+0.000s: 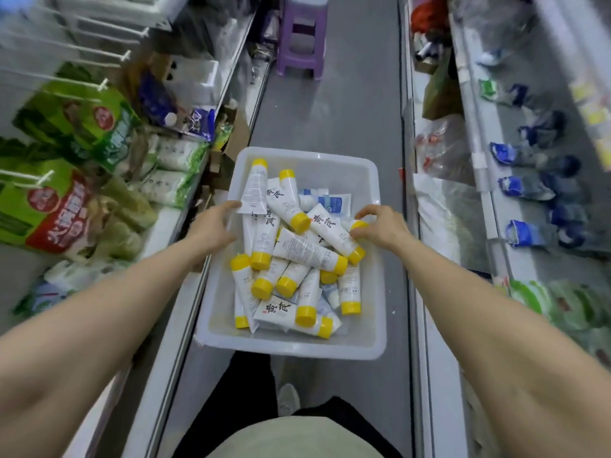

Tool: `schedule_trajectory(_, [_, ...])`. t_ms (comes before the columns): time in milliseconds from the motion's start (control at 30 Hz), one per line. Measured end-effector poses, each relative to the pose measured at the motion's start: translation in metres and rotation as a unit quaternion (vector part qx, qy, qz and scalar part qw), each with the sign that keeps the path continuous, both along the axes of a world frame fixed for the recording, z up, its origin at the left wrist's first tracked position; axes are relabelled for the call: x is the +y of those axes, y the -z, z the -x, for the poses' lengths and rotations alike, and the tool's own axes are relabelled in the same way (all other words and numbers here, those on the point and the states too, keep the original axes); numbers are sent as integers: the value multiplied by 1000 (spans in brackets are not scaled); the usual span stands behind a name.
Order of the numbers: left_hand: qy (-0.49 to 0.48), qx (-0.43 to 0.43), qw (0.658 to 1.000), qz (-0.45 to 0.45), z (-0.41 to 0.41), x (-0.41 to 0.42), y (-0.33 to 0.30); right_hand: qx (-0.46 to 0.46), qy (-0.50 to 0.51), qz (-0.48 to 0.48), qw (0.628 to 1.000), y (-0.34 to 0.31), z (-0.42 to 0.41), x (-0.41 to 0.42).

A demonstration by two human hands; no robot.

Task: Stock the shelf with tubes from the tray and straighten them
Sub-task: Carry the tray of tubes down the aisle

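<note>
White tubes (299, 249) heaped in tray (370, 345), right grip (380, 229) pinching one yellow cap, left grip (211, 226) loosely open at rim

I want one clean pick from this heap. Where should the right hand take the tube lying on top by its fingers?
Probably mid-body, from above. That tube lies flat on top of the pile in the tray, cap toward the right hand. Its long white sides are exposed, so thumb and fingers can likely pinch across its width.
</note>
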State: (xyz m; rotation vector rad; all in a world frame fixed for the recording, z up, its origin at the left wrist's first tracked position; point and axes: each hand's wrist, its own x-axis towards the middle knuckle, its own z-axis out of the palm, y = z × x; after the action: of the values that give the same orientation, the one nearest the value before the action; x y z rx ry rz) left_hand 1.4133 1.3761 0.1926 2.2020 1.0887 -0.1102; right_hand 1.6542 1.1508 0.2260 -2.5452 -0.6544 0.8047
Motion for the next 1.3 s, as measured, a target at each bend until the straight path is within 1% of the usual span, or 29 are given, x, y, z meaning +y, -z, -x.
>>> schedule_trajectory(67, [12,-3,1000,-12,-46,41,2,-6,8,-2,1000,3,-41,37])
schedule_trajectory(200, [20,-9,1000,5,-141,121,7,-3,34,9,999,8,-122,107])
schedule_trajectory(267, [23,-14,1000,-1,-189,160,4,-5,45,1,999,7,-167,144])
schedule_trajectory(333, [35,-14,999,-19,-237,194,-1,-6,52,-3,999,5,-211,176])
schedule_trajectory(500, [57,-21,998,-22,-370,272,-10,5,70,-6,998,6,-336,243])
schedule_trajectory(733, [27,-19,999,-37,-546,361,-3,1,30,3,1000,7,-529,350])
schedule_trajectory(833, [5,-21,999,-23,-610,400,-3,-1,22,9,1000,0,-601,395])
schedule_trajectory(1033, [-7,-14,1000,-16,-733,493,7,-2,-4,31,1000,-3,-730,493])
schedule_trajectory(1167, [2,-8,1000,-8,-820,570,23,3,9,36,999,7,-809,562])
schedule_trajectory(1300, [0,-12,1000,3,-903,648,22,3,16,46,999,8,-886,638])
